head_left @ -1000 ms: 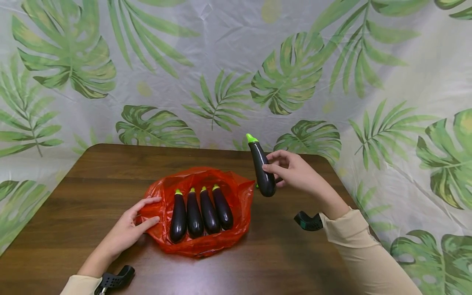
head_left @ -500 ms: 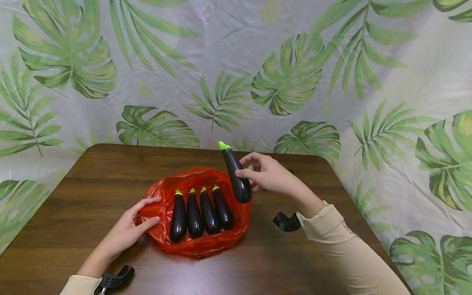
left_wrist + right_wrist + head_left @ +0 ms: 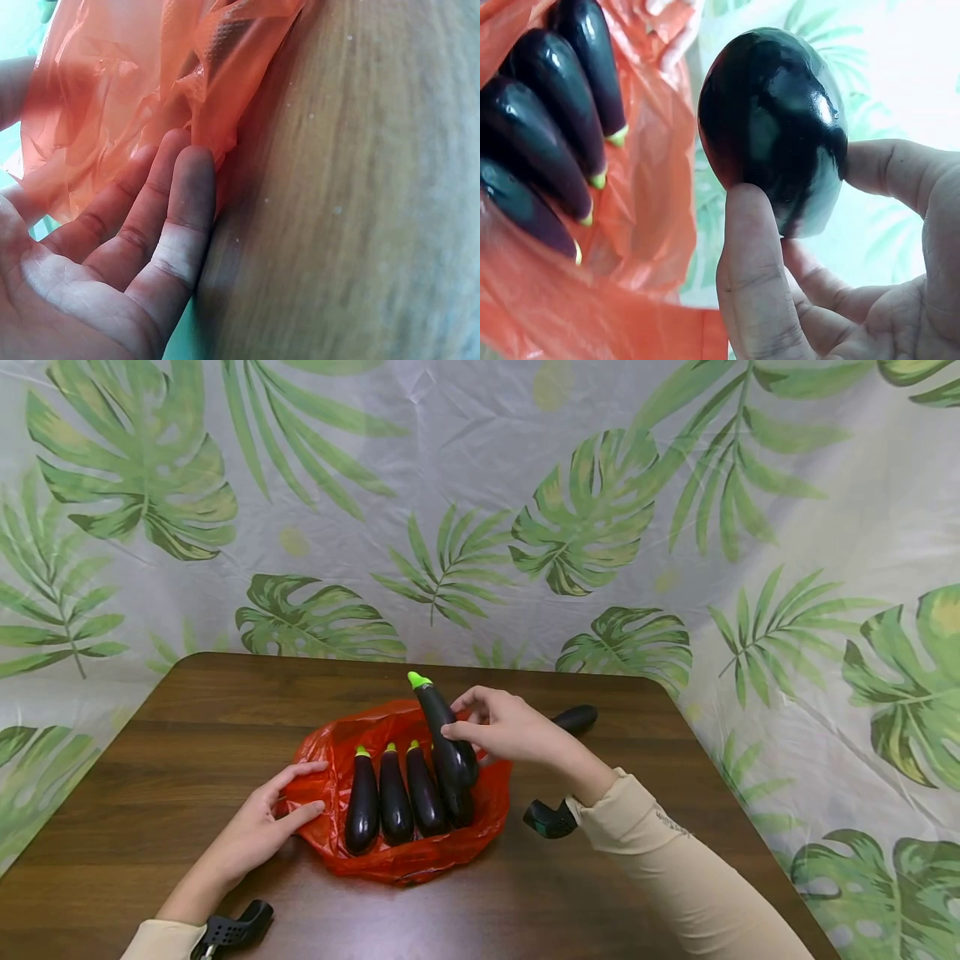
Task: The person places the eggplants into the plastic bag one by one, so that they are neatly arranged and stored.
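My right hand (image 3: 506, 727) pinches a glossy dark eggplant (image 3: 442, 735) with a bright green cap, between thumb and fingers. It is tilted over the right side of an opened red plastic bag (image 3: 480, 847). In the right wrist view the eggplant's rounded end (image 3: 772, 127) faces the camera. Several more eggplants lie side by side in the bag, caps away from me; the held one partly covers the rightmost. My left hand (image 3: 262, 822) rests at the bag's left side, thumb and fingers spread. In the left wrist view its fingers (image 3: 191, 195) lie fairly straight against the red plastic.
Another eggplant (image 3: 576, 718) lies on the brown wooden table (image 3: 600, 893) to the right of the bag, partly hidden behind my right hand. A leaf-patterned sheet (image 3: 465, 468) hangs behind the table. Each wrist wears a black camera mount (image 3: 551, 818).
My right hand has carried the eggplant left and down, from the bag's right to over it. The eggplant lying at the right has come into clearer view. My left hand has stayed put.
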Motion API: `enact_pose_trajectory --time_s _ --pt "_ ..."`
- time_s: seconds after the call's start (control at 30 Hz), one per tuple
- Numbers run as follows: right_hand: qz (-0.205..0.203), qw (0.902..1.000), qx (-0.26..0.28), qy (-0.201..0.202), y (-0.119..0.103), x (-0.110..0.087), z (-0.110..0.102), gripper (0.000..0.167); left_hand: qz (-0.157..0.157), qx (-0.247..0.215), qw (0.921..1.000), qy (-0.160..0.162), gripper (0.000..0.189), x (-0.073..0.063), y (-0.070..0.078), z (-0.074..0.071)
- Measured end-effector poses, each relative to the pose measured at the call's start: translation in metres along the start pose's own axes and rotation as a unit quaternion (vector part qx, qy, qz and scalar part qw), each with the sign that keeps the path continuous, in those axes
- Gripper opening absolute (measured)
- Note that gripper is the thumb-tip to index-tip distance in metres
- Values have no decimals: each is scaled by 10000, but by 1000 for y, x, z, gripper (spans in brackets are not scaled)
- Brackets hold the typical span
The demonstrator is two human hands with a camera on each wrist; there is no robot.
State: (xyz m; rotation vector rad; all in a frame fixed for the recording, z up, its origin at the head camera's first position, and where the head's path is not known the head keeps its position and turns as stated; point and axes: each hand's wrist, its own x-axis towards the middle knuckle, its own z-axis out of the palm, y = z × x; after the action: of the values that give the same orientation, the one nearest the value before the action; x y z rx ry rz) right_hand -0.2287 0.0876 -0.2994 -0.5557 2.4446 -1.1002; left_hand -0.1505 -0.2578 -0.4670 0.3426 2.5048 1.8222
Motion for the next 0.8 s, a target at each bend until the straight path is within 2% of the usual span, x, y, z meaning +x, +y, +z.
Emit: enact_pose_trajectory --time_s 0.37,0.8 --pt "18 9995 -115 -277 -12 8 22 46 -111 83 9999 -20 55 0 1 0" --pt "427 9964 5 -735 -3 25 56 46 -62 127 9999 -5 55 -1 1 0"
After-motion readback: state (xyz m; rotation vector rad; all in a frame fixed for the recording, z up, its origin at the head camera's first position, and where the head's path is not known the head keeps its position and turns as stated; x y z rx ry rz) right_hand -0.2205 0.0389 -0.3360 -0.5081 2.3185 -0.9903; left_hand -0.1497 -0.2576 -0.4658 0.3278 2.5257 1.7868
